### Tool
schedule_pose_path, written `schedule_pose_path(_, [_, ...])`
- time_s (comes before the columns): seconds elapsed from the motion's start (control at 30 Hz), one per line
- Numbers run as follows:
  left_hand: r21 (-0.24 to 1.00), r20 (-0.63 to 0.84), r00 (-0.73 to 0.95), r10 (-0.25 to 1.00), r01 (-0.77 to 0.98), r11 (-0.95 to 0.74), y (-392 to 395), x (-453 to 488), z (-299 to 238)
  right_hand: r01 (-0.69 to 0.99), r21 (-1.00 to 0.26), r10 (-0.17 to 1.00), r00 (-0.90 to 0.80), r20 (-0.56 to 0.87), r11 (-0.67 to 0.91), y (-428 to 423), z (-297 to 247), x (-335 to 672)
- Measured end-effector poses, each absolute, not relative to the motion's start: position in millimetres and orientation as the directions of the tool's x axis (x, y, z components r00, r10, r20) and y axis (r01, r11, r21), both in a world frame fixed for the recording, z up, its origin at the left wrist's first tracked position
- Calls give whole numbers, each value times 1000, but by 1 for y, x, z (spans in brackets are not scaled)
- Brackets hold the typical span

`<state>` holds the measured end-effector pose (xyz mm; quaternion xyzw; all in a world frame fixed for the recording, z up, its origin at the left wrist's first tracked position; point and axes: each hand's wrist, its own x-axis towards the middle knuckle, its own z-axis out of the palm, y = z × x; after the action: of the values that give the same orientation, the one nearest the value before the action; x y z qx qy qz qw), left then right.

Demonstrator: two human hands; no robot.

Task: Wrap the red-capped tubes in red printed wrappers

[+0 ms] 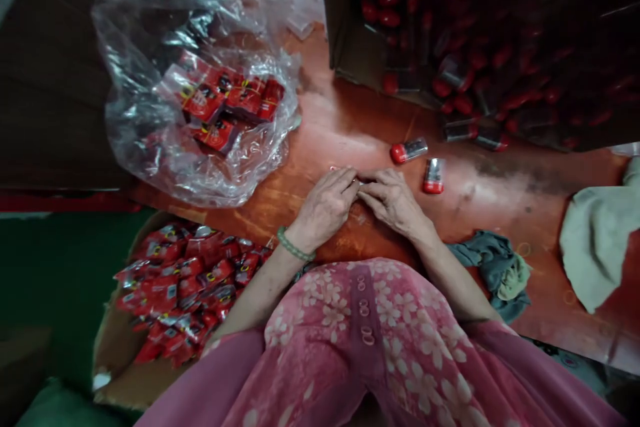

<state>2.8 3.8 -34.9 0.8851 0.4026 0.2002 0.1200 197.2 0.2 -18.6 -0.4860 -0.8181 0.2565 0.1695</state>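
Observation:
My left hand [327, 203] and my right hand [393, 200] meet at the fingertips over the table in front of me. The fingers of both are bent and pressed together. Whatever they hold is mostly hidden; a small reddish bit shows by the left fingers. Two small clear bottles with red ends lie just beyond my right hand: one bottle [409, 150] on its side, the other bottle [434, 176] with its red end toward me. A green bead bracelet [296, 245] circles my left wrist.
A clear plastic bag [200, 177] with red printed packets [217, 100] stands at left. Below it, a cardboard box [113, 347] holds many red packets [173, 293]. A carton [343, 47] at upper right spills red-ended bottles. Dark cloth [493, 267] and pale cloth [595, 240] lie right.

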Motion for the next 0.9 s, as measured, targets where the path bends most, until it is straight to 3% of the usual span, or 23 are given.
schedule_pose_path(0.2, [303, 376, 508, 774, 722, -622, 3, 4, -30, 707, -588, 867, -498, -17, 394, 7, 4, 216])
schedule_pose_path(0.43, [517, 398, 443, 803, 615, -595, 10, 6, -40, 927, -206, 931, -343, -128, 313, 34, 18, 259])
schedule_pose_path(0.67, [596, 275, 433, 858, 624, -506, 15, 3, -32, 956, -95, 955, -286, -84, 278, 50, -4, 257])
schedule_pose_path(0.77, [652, 266, 389, 882, 602, -462, 17, 5, -33, 960, -163, 970, -239, -45, 229, 48, -9, 257])
schedule_pose_path(0.9, [797, 284, 238, 929, 480, -367, 17, 4, -33, 800, -543, 959, -281, 38, 256, 34, 0, 257])
